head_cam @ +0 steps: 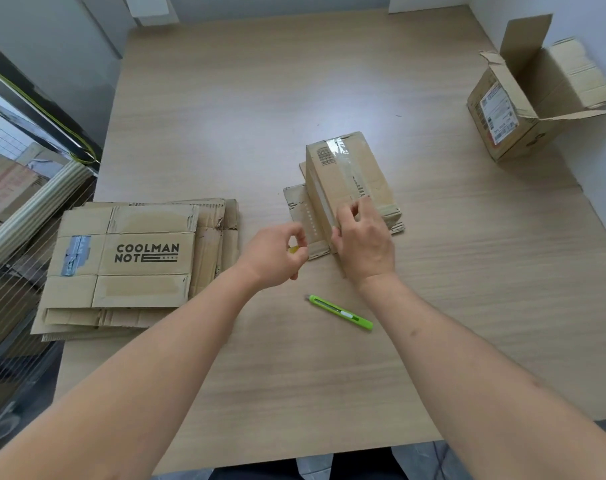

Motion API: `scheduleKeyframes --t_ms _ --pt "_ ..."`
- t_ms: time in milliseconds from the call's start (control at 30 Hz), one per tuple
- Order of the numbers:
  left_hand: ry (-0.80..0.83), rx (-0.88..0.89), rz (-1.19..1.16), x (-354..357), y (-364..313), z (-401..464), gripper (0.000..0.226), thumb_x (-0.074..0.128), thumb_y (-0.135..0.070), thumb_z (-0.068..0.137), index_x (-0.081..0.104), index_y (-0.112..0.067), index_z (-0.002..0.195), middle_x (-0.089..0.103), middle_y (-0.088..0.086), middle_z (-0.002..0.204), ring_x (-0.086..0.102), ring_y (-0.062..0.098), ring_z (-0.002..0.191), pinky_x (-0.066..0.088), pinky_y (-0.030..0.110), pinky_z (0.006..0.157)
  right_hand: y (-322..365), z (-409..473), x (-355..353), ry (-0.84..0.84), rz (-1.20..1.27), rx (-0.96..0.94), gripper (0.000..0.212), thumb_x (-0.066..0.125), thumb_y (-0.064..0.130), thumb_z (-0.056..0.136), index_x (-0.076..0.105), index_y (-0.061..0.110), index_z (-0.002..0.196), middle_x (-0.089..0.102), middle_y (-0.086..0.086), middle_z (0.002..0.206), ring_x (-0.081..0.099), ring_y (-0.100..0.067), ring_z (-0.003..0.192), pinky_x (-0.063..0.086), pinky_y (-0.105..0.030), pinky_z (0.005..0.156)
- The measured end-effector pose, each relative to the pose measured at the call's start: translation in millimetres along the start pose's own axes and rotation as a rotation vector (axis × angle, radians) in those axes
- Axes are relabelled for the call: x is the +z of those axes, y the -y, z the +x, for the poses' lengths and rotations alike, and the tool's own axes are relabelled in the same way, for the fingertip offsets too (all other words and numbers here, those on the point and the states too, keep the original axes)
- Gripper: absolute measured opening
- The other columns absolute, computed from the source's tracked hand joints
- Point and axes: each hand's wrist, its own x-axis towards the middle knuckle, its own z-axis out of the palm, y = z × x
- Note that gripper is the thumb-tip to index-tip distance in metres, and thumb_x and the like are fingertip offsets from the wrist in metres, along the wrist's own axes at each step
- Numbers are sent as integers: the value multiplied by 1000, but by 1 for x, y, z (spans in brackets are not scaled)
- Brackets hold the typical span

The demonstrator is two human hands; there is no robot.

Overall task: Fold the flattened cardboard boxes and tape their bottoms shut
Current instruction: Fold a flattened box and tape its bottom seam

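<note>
A folded cardboard box (343, 174) stands upside down in the middle of the table, its open flaps spread flat beneath it. Clear tape runs along its upturned bottom seam. My right hand (362, 242) grips the box's near end, fingers on the taped top and thumb on the left side. My left hand (277, 252) is curled just left of the box around a small yellow object (292, 250), most of it hidden by the fingers. A stack of flattened boxes (131, 261), the top one printed "COOLMAN NOTE", lies at the left.
A green utility knife (341, 312) lies on the table just in front of my hands. An assembled box (523, 109) with its top flaps open stands at the far right edge. The wooden table (260, 98) ends at a metal rack on the left.
</note>
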Motion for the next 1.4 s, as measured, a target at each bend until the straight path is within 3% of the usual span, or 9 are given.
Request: scheduleKeyframes --t_ms 200,333,433,500,667,767,1000,1167,1400 --pt "44 -39 -93 -13 9 -3 9 58 -19 98 59 -24 91 72 4 61 49 10 39 46 28 44 3 10 -12 127 -108 43 37 86 28 72 63 16 99 57 -12 111 58 -33 94 53 -42 76" --pt "62 5 -144 -25 0 3 7 59 -20 100 58 -22 93 73 6 64 48 20 41 45 29 49 7 12 -17 125 -251 34 51 81 2 67 61 14 112 58 -11 108 59 -34 95 50 -43 77" --pt "58 39 -173 -36 -11 8 7 59 -19 100 58 -21 94 73 6 64 48 22 42 45 29 49 -2 18 -29 326 -293 121 95 73 2 73 31 30 153 45 -14 129 50 -34 112 45 -44 93" --pt "46 59 -194 -43 -19 13 8 60 -19 100 58 -22 93 73 7 64 48 22 43 45 30 49 -6 21 -33 437 -357 172 107 75 11 76 11 40 157 34 -14 140 43 -33 122 41 -42 102" --pt "12 83 -245 -54 -31 20 8 61 -19 101 58 -20 94 73 10 66 48 23 42 41 29 48 -3 27 -28 438 -251 198 78 65 21 83 30 41 149 29 -17 141 36 -41 126 31 -53 114" --pt "6 87 -248 -60 -32 23 8 61 -19 102 58 -20 95 73 10 66 49 23 42 40 27 45 -12 22 -28 399 -131 146 53 56 54 85 46 33 133 33 -18 140 31 -47 136 20 -63 119" --pt "9 66 -222 -65 -27 21 7 61 -21 102 58 -20 96 74 10 67 50 23 43 42 29 49 8 38 -26 458 -104 419 110 35 103 63 12 40 150 22 -15 151 14 -40 149 9 -77 111" --pt "10 51 -196 -69 -25 16 8 61 -24 102 58 -22 96 74 8 67 51 23 44 45 32 52 32 69 -11 529 -192 520 108 33 98 72 17 33 157 17 -20 151 12 -52 142 5 -71 116" --pt "-7 41 -235 -79 -23 12 8 61 -21 102 58 -19 95 73 11 67 50 23 45 43 30 50 32 61 -17 574 -57 282 90 60 60 81 21 31 157 8 -22 163 -1 -49 152 1 -55 125"
